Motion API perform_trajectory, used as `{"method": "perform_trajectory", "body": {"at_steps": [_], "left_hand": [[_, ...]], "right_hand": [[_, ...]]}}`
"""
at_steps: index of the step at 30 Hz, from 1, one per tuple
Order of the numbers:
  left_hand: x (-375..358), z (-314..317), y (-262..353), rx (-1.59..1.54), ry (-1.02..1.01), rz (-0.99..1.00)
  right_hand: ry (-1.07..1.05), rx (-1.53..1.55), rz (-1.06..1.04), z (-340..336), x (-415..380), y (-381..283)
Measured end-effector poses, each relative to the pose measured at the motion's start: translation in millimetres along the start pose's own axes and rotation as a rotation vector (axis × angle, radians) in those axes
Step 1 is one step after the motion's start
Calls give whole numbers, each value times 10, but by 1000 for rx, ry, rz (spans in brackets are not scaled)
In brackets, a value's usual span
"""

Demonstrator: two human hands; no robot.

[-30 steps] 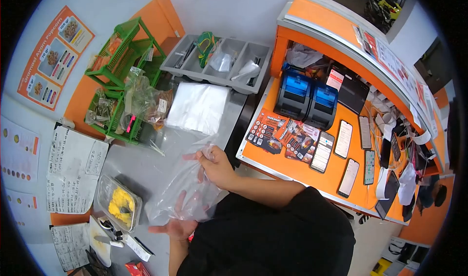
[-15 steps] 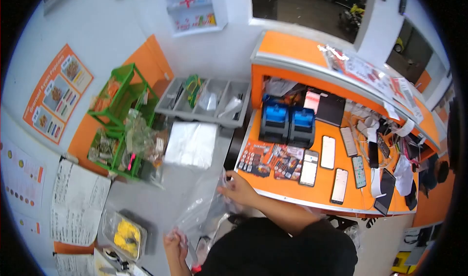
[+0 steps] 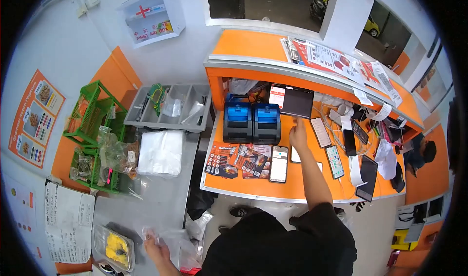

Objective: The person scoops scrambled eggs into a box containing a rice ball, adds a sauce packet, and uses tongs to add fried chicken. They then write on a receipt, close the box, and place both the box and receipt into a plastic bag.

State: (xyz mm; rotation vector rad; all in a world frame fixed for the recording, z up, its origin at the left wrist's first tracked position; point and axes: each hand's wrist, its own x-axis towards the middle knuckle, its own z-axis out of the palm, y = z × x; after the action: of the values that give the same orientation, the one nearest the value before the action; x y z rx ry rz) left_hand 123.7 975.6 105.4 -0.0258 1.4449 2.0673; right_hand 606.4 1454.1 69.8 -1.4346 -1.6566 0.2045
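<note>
My left hand [image 3: 157, 247], low in the view by the grey worktop's edge, is closed on a clear plastic bag [image 3: 173, 237], which hangs to its right. My right hand [image 3: 298, 133] reaches over the orange counter [image 3: 243, 186], an index finger stretched toward the dark tablet [image 3: 297, 100] under the shelf; nothing shows in it. Left of this hand stand two black and blue printers [image 3: 252, 125]. Below it lies a phone with a lit screen [image 3: 279, 164], and another phone is partly hidden by my forearm.
A stack of white bags [image 3: 161, 153] lies on the grey worktop [image 3: 161, 193]. Behind it are a grey divided tray [image 3: 168, 122] and green baskets [image 3: 90, 113]. A plastic container of yellow food [image 3: 117, 247] stands at lower left. Cables and phones crowd the counter's right side.
My right hand has let go of the plastic bag and moved up and right over the counter. My left hand still holds the bag, lower and further left. The view has turned right.
</note>
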Motion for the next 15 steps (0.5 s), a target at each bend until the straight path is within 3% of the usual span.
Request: {"method": "perform_trajectory", "body": {"at_steps": [3,7,10,15], "left_hand": [[-180,299,4,-120,-6,-94],[-307,461,-42,-140,109,-58],[-269,559,-101,-99,45,-30],[-228,820,-91,-116,66,-13]], "right_hand": [[-302,-532,-104,28,387,107],[-361,-554,-149,339,586,393],[-335,-589,-185,439,648,419],[-186,-431,-174,361,664,374]]}}
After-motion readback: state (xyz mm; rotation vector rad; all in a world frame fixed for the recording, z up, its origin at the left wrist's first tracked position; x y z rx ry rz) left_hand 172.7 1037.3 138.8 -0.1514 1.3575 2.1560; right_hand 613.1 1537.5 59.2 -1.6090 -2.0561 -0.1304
